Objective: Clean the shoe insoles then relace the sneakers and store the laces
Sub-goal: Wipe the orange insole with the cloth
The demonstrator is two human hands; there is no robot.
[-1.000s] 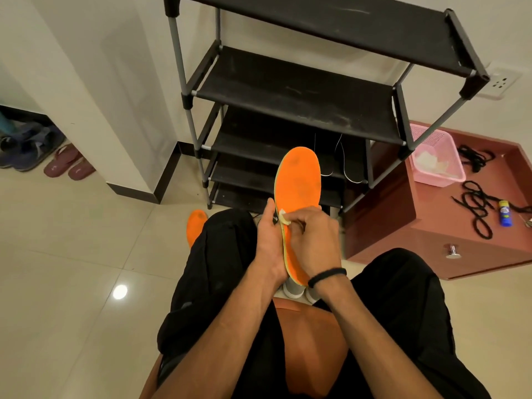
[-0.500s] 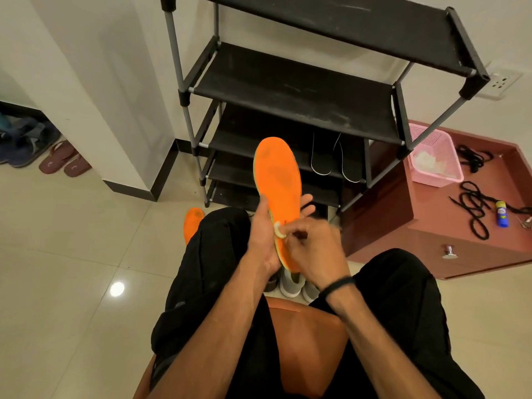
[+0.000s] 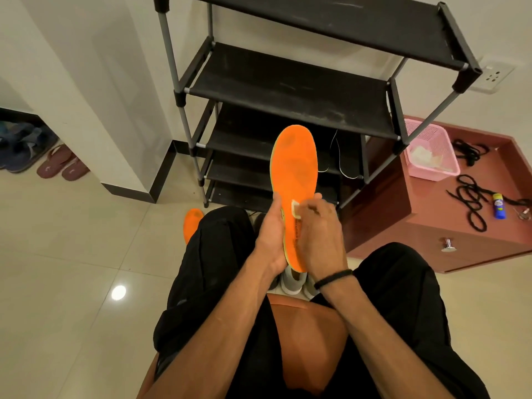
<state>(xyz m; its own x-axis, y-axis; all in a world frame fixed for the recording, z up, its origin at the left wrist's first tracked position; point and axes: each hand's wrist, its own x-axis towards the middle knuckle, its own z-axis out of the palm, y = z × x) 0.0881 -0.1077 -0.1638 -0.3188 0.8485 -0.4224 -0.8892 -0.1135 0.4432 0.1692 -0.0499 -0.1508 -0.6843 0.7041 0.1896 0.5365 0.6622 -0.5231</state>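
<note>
The left hand (image 3: 273, 234) is wrapped round the left edge of the insole (image 3: 296, 180), thumb laid up along the rim, fingers curled behind it. The right hand (image 3: 319, 237) is pressed against the orange face, and a small pale wipe (image 3: 296, 210) is pinched at its fingertips, flat on the insole's middle. A black band (image 3: 334, 279) is worn on the right wrist.

The insole is held upright at the centre of the view, toe end up at 12 o'clock, heel end down between the two palms. Dark print is seen on its lower half, too small to be read.

A second insole (image 3: 192, 223) is seen on the floor at 9 o'clock from the hands, partly hidden behind the left knee. Grey sneakers (image 3: 293, 280) are glimpsed at 6 o'clock, just under the hands, between the legs.

A black rack (image 3: 288, 90) is stood at 12 o'clock, behind the raised insole. At 3 o'clock a reddish cabinet (image 3: 426, 220) is set, and on its top a pink basket (image 3: 429, 151) is placed with something pale inside. Black laces (image 3: 472, 200) are spread beside the basket, with a small blue tube (image 3: 499, 208) lying just beside them. More black cord (image 3: 469, 151) is bundled beyond the basket.

Far off at 9 o'clock, sandals (image 3: 62, 165) are lined up by the wall.
</note>
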